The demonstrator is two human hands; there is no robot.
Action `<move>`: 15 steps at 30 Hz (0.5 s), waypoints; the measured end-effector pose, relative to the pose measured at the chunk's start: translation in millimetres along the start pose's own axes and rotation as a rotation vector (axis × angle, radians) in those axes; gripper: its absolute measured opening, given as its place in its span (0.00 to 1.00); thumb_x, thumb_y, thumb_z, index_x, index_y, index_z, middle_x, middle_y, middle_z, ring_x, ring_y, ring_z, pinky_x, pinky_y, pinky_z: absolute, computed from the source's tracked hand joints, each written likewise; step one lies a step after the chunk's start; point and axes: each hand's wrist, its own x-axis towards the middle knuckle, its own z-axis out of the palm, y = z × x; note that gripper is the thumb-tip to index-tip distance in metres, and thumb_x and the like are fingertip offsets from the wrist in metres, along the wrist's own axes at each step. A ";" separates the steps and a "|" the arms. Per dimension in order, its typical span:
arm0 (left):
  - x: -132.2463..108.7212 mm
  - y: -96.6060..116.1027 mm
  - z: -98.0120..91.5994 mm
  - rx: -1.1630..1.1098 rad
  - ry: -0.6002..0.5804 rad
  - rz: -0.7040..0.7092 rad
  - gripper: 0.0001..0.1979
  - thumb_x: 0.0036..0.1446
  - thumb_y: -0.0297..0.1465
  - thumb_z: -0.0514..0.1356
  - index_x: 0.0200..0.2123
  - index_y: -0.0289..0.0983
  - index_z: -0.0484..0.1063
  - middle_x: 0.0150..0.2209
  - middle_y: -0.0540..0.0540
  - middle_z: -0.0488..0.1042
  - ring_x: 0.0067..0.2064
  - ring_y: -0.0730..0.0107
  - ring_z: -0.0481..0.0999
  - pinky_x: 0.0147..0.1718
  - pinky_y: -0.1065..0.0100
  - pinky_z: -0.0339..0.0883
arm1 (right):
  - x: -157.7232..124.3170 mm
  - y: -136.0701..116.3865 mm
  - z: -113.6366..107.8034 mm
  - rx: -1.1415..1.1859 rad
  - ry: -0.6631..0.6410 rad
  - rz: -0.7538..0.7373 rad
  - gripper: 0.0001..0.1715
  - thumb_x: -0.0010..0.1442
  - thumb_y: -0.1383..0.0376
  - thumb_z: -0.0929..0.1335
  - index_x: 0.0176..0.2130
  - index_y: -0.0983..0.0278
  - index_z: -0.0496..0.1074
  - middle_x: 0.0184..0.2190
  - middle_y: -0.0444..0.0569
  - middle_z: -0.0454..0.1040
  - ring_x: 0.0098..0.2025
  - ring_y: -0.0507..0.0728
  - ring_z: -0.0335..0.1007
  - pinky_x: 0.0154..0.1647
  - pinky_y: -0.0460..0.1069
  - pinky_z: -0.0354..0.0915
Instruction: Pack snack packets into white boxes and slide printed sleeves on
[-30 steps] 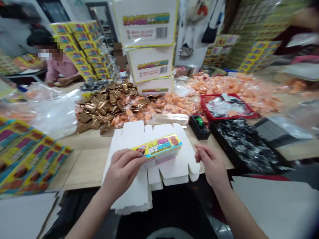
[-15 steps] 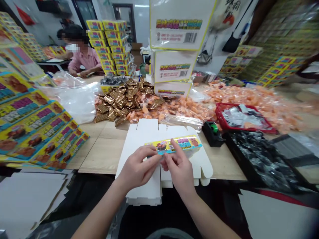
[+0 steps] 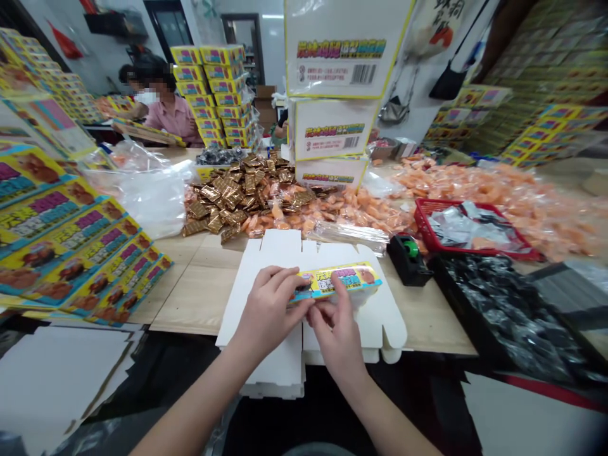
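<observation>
Both left hand [image 3: 268, 313] and right hand [image 3: 335, 332], grasping yellow-labelled box [image 3: 339, 282], above white carton blank [image 3: 375, 316]

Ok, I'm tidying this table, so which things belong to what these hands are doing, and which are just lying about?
In use: left hand, right hand, yellow printed pack, white die-cut carton blank.

Lying about: black tape dispenser, red basket, gold sachets, orange wrapped sweets.
</observation>
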 end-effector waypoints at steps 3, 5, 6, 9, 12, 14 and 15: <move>-3.9 -5.1 7.8 0.029 0.050 0.070 0.13 0.58 0.32 0.62 0.47 0.37 0.71 0.51 0.41 0.74 0.52 0.56 0.67 0.53 0.54 0.66 | 1.8 -10.8 -13.5 -0.241 -0.012 -0.065 0.41 0.62 0.61 0.65 0.69 0.59 0.45 0.27 0.42 0.76 0.29 0.55 0.72 0.34 0.50 0.66; -5.0 -5.2 9.1 0.021 0.047 0.048 0.15 0.57 0.32 0.64 0.47 0.37 0.70 0.50 0.41 0.74 0.55 0.54 0.66 0.55 0.52 0.63 | 6.6 -16.7 -25.4 -0.392 -0.114 -0.219 0.33 0.62 0.59 0.65 0.65 0.57 0.59 0.25 0.42 0.74 0.26 0.55 0.71 0.32 0.50 0.67; -5.0 -4.4 7.2 0.012 0.016 0.006 0.18 0.55 0.31 0.65 0.48 0.37 0.69 0.51 0.41 0.73 0.56 0.53 0.66 0.55 0.52 0.63 | 10.1 -18.7 -31.7 -0.453 -0.174 -0.304 0.28 0.61 0.58 0.66 0.61 0.55 0.65 0.25 0.43 0.75 0.26 0.56 0.71 0.31 0.50 0.67; -4.1 -3.4 -11.1 0.004 -0.193 -0.168 0.28 0.50 0.30 0.68 0.53 0.36 0.64 0.49 0.40 0.72 0.50 0.55 0.72 0.48 0.56 0.70 | 23.8 -24.3 -48.9 -0.569 -0.102 -0.464 0.20 0.60 0.55 0.66 0.51 0.54 0.75 0.26 0.47 0.77 0.24 0.57 0.72 0.23 0.50 0.68; -2.8 -11.3 -49.2 0.067 -0.341 -0.286 0.26 0.50 0.31 0.67 0.51 0.39 0.64 0.44 0.44 0.73 0.43 0.58 0.75 0.39 0.61 0.73 | 32.4 -42.4 -57.0 -0.574 0.158 -0.600 0.19 0.63 0.56 0.64 0.52 0.54 0.73 0.26 0.47 0.77 0.23 0.56 0.73 0.16 0.47 0.67; -2.0 -20.5 -86.5 0.170 -0.191 -0.291 0.24 0.52 0.30 0.65 0.52 0.40 0.64 0.46 0.44 0.73 0.45 0.59 0.75 0.42 0.62 0.72 | 25.0 -66.1 -56.1 -0.572 0.113 -0.857 0.17 0.65 0.60 0.64 0.52 0.54 0.71 0.26 0.45 0.76 0.24 0.54 0.73 0.22 0.46 0.70; -1.4 -25.3 -108.6 0.257 -0.052 -0.274 0.24 0.54 0.29 0.63 0.54 0.40 0.63 0.48 0.43 0.72 0.48 0.59 0.73 0.46 0.61 0.70 | 17.3 -80.2 -54.9 -0.579 0.042 -0.997 0.14 0.66 0.61 0.63 0.49 0.53 0.72 0.24 0.44 0.75 0.25 0.53 0.72 0.24 0.45 0.70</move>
